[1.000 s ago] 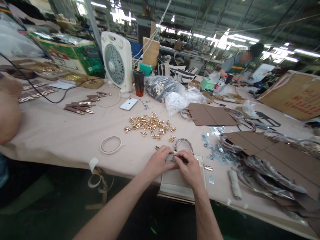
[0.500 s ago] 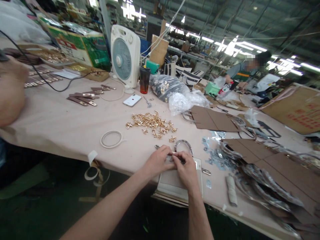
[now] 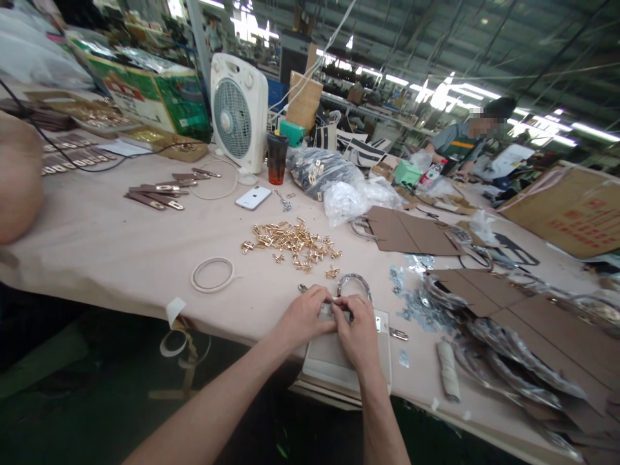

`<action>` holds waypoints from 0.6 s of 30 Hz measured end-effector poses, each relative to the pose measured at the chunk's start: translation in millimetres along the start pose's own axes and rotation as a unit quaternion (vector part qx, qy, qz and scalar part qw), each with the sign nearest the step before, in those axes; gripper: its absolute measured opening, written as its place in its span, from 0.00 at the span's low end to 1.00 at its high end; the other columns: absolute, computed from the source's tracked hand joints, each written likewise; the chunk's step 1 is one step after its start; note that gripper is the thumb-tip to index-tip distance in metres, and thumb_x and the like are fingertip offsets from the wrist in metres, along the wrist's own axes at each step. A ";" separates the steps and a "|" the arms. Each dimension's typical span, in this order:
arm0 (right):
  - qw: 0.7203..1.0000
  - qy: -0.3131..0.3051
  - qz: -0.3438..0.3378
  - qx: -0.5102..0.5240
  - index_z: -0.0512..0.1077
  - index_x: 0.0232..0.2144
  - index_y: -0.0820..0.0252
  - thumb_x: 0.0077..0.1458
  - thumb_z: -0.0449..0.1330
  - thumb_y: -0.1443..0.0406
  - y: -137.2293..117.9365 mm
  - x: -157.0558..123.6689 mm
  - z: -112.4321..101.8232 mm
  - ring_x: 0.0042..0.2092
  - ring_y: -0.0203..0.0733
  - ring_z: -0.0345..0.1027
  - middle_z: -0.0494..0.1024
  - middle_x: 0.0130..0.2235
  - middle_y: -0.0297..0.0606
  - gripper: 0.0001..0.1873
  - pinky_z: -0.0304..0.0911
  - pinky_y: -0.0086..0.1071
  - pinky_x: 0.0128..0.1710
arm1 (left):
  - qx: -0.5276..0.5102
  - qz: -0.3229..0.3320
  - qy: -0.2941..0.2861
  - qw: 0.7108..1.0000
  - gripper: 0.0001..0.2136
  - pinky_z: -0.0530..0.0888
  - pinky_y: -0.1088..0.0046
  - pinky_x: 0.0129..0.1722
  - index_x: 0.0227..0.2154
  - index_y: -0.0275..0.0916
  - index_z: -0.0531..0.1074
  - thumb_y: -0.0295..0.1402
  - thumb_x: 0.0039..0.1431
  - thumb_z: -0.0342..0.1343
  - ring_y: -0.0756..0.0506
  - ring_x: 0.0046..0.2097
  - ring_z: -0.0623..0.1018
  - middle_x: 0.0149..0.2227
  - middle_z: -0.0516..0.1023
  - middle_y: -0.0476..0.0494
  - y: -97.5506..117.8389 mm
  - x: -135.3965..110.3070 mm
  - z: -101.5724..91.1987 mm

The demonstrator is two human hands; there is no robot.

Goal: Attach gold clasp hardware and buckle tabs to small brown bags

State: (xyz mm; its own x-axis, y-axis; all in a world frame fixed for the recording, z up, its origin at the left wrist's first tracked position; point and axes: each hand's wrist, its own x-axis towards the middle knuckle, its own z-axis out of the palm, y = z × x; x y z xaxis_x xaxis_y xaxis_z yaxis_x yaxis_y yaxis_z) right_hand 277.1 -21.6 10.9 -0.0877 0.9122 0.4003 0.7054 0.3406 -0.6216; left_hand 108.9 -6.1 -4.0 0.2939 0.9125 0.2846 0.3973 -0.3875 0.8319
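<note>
A pale handbag [image 3: 329,361] lies flat at the table's front edge. Its plastic-wrapped, curved handle [image 3: 369,284] rises just beyond my fingers. My left hand [image 3: 304,320] and my right hand [image 3: 359,329] meet over the bag's upper part, fingertips pinched together. Whatever small part they grip is hidden behind the fingers. A strap end with a metal fitting [image 3: 398,334] sticks out to the right of the bag, and another metal-tipped end [image 3: 303,288] shows past my left hand. Beyond the hands spreads a pile of small gold metal fittings [image 3: 295,242].
Left of the hands lies a tape roll [image 3: 213,274]. A phone [image 3: 253,197], a tumbler [image 3: 278,158] and a fan [image 3: 238,113] stand farther back. Brown panels with wrapped handles [image 3: 504,303] cover the right side. Another person's arm [image 3: 19,181] reaches in at far left.
Both hands stay pinched over the bag, with slight finger movement. The view has shifted a little, and the other person's arm at far left has drawn back toward the edge.
</note>
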 end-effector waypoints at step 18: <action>0.999 -0.036 0.008 0.033 0.80 0.42 0.52 0.61 0.65 0.62 15.5 -0.1 -4.2 0.48 0.52 0.69 0.79 0.42 0.41 0.07 0.61 0.47 0.55 | 0.000 -0.007 -0.008 1.000 0.17 0.72 0.69 0.40 0.44 0.42 0.74 0.38 0.54 0.71 0.46 0.38 0.73 0.45 0.74 0.46 2.0 0.6 0.8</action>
State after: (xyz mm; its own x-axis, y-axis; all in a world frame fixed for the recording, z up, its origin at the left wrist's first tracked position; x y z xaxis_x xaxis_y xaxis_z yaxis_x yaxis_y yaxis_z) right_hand 291.0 -17.3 4.0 -0.1278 0.9309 0.3422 0.6589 0.3375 -0.6722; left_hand 110.5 -6.5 -2.5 0.3028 0.9153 0.2654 0.4010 -0.3750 0.8358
